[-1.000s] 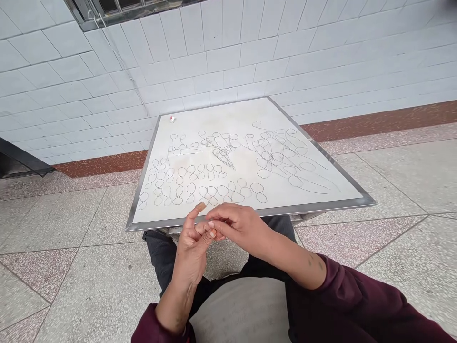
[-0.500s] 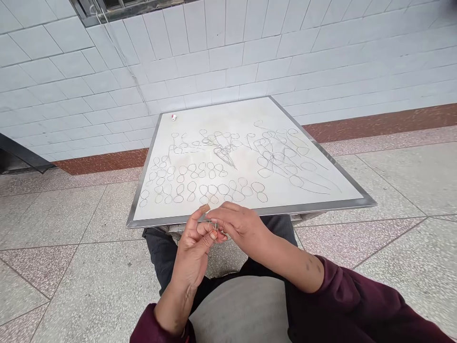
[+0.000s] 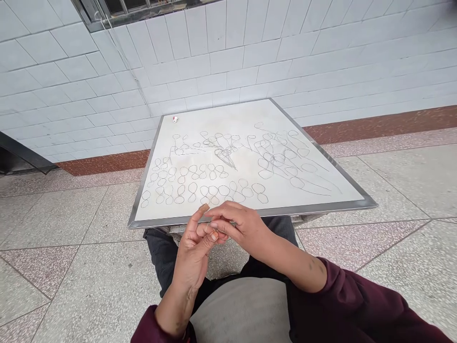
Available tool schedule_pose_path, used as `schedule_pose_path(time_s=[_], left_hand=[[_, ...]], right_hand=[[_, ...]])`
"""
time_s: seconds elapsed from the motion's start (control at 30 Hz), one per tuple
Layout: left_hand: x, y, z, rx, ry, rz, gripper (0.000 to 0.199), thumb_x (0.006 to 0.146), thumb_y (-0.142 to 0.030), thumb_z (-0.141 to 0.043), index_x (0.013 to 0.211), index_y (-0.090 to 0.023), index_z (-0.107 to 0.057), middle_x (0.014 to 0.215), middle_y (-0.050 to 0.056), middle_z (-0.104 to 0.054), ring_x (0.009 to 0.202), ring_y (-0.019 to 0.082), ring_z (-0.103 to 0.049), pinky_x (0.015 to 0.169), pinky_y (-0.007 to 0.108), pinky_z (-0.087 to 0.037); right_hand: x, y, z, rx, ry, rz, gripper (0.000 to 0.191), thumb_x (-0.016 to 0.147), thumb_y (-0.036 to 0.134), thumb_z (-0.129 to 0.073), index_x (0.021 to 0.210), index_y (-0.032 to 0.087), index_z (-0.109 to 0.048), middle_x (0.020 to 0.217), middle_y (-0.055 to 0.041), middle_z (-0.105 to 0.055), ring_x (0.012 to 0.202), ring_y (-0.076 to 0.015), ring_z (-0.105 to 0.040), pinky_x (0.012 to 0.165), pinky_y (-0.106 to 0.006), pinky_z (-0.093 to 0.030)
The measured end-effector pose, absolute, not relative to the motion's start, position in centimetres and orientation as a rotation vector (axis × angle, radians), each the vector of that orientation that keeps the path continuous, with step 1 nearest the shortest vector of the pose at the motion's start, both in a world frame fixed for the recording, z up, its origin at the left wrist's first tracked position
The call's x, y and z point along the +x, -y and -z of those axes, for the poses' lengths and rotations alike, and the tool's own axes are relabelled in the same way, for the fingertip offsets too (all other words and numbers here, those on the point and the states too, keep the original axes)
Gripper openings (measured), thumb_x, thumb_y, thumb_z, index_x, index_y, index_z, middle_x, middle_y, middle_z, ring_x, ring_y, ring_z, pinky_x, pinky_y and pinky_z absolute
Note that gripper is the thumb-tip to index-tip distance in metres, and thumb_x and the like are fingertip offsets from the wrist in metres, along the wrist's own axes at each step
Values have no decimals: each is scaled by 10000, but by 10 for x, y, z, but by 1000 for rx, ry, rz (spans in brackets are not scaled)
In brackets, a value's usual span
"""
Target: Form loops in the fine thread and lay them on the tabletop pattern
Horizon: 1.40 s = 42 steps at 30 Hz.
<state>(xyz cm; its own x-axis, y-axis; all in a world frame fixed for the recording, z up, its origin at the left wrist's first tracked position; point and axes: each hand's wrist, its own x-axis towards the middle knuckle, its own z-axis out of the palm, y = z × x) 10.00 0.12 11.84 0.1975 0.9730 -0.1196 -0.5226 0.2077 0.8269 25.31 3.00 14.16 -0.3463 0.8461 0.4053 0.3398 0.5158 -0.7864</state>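
My left hand (image 3: 194,245) is just in front of the table's near edge, palm toward me. Its thumb presses against the curled fingers with a thin wire (image 3: 206,229) between them, while the index finger points up. From the right, my right hand (image 3: 244,224) reaches across, its thumb and fingertips pinched at the same wire. Most of the wire is hidden by the fingers. Beyond them, several thin wire figure-eights (image 3: 179,193) lie in rows on the white table (image 3: 228,112).
Looped wires with long tails (image 3: 296,166) spread over the table's right side, and a tangled wire bundle (image 3: 224,152) lies mid-table. A small red-and-white object (image 3: 175,119) sits at the far left corner. A metal strip (image 3: 321,208) edges the table, which stands by a tiled wall (image 3: 228,62).
My right thumb and fingers have closed down over the wire, so less of it shows. My left hand keeps nearly the same pose. The view has shifted slightly.
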Motion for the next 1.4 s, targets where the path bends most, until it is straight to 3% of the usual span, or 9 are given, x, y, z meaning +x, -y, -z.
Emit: schedule_pose_path(time_s=[0.4,0.57,0.8,1.03,1.27,1.4], left_hand=[[98,-2,-119,637,-646,-1458,586,791,-78,-670,1323,-256,-502,669,-84,-580,721,70,-632,870,237,-469],[97,-3,-116,667,-685,-1521,571,807,-112,-670,1325,-274,-493,680,-80,-600,771,71,-635,916,241,-448],[94,0,-114,888,-870,-1583,535,829,-176,-667,1317,-307,-493,719,-62,-657,806,93,-638,907,263,-443],[90,2,-118,918,-868,-1423,548,825,-206,-674,1326,-314,-481,827,-19,-709,730,86,-617,662,185,-465],[83,3,-123,946,-845,-1296,551,798,-172,-696,1296,-317,-511,913,-7,-704,690,79,-620,663,201,-499],[77,3,-125,1000,-842,-1195,557,791,-162,-697,1295,-310,-513,955,7,-698,754,114,-654,696,236,-513]], right_hand=[[250,-26,-141,-1030,1709,-1173,160,907,293,-534,1052,229,-556,886,-20,-626,810,-145,-606,704,-289,-494],[244,-26,-133,-1008,1540,-1262,318,868,296,-586,1155,246,-459,1006,-33,-555,809,-135,-553,666,-284,-487],[237,-22,-131,-812,1365,-1583,205,939,402,-479,1001,209,-514,749,29,-527,574,-79,-489,552,-234,-447],[240,-23,-131,-921,1350,-1392,207,933,364,-501,984,218,-639,663,42,-536,451,-57,-483,436,-195,-427],[248,-23,-137,-1018,1602,-944,212,924,260,-517,1035,248,-696,819,2,-648,428,-42,-540,456,-202,-487],[250,-25,-136,-1024,1726,-665,236,929,206,-502,1051,240,-701,756,5,-675,472,-59,-566,494,-199,-491]])
